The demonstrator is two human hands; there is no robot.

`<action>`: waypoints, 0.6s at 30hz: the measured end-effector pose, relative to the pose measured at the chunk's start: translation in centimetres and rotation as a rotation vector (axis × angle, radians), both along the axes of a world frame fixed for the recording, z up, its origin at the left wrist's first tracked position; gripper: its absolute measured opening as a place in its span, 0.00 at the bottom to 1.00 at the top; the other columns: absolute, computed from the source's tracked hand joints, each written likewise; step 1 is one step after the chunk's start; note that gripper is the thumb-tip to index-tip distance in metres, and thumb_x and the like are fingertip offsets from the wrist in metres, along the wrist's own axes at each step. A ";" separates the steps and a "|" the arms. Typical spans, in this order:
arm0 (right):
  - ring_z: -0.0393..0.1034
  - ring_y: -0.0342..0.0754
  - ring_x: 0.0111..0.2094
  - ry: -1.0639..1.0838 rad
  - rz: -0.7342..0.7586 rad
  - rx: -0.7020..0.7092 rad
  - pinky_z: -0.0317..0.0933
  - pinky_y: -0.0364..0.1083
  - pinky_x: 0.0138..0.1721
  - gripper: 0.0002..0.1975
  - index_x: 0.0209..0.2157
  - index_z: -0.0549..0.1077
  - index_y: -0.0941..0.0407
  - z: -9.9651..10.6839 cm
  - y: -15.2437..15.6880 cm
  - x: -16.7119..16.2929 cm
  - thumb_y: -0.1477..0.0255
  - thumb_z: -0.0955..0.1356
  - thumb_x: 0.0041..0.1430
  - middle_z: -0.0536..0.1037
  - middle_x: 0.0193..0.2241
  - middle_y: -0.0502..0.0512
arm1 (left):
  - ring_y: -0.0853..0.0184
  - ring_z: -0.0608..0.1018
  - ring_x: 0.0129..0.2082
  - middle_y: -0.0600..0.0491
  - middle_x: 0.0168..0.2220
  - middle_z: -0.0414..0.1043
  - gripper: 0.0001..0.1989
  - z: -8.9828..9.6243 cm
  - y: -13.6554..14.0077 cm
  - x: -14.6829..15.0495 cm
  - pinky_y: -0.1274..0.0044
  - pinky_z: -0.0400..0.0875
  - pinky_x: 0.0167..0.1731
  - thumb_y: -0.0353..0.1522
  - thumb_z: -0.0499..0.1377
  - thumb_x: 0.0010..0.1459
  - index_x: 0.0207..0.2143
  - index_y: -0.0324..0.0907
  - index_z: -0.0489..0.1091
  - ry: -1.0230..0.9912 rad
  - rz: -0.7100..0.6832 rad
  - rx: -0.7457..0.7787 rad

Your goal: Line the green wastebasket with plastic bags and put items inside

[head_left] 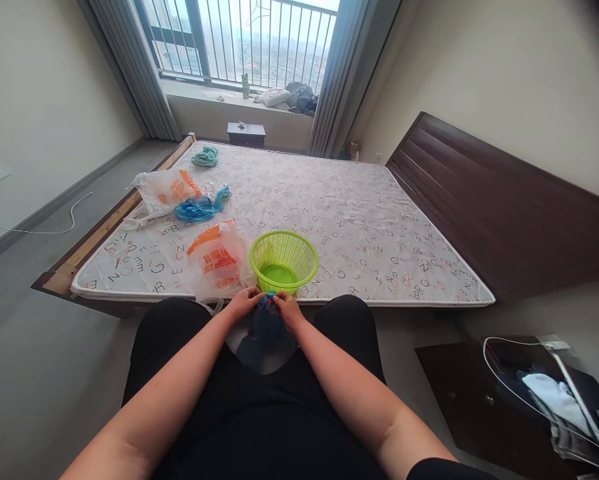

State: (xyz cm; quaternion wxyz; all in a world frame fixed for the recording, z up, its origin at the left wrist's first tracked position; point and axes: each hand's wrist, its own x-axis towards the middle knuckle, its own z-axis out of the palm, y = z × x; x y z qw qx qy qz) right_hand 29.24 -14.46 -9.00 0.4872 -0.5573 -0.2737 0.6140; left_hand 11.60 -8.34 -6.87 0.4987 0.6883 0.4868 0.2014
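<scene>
My left hand (245,303) and my right hand (288,309) are close together above my lap, at the near edge of the mattress. Between their closed fingertips is a blue plastic bag (268,301), bunched up, with a thin red strand on it. Below it a dark, shiny, rounded shape (263,343) rests between my thighs; I cannot tell what it is or whether it belongs to the bag. Just beyond my fingers stands a green plastic basket (283,263) with nothing in it. Left of the basket lies a white plastic bag with orange print (219,260).
Farther left on the mattress (359,233) are another orange-printed bag (167,190), a crumpled blue plastic bag (199,208) and a teal bundle (205,157). A dark headboard (499,180) stands at the right. A low cabinet (459,387) with cloths and a cable is at lower right.
</scene>
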 end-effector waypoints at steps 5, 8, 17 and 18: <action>0.65 0.42 0.23 0.014 0.019 0.002 0.62 0.42 0.25 0.21 0.32 0.67 0.54 0.0 0.1 0.0 0.57 0.74 0.43 0.70 0.23 0.44 | 0.68 0.71 0.26 0.52 0.28 0.73 0.26 -0.2 -0.2 0.0 0.77 0.63 0.29 0.52 0.67 0.47 0.35 0.37 0.76 -0.143 -0.055 -0.235; 0.65 0.41 0.22 -0.026 0.034 0.001 0.62 0.42 0.24 0.20 0.32 0.67 0.55 0.1 0.2 0.0 0.57 0.74 0.45 0.70 0.23 0.45 | 0.69 0.71 0.26 0.52 0.28 0.74 0.26 -0.7 -0.1 -0.1 0.77 0.63 0.28 0.50 0.70 0.44 0.37 0.37 0.77 -0.191 -0.037 -0.329; 0.64 0.44 0.25 -0.555 0.206 0.156 0.57 0.43 0.28 0.14 0.37 0.71 0.55 1.3 -0.6 0.0 0.61 0.72 0.54 0.71 0.24 0.47 | 0.68 0.72 0.27 0.53 0.27 0.73 0.20 -1.5 0.1 -0.1 0.77 0.63 0.28 0.46 0.69 0.45 0.31 0.38 0.77 -0.131 -0.099 -0.267; 0.64 0.45 0.27 -0.662 0.214 0.195 0.56 0.43 0.30 0.11 0.34 0.72 0.55 1.4 -0.7 0.1 0.63 0.72 0.55 0.70 0.24 0.47 | 0.67 0.72 0.27 0.53 0.27 0.73 0.18 -1.5 0.1 0.0 0.77 0.63 0.29 0.45 0.69 0.46 0.29 0.39 0.76 -0.112 -0.106 -0.251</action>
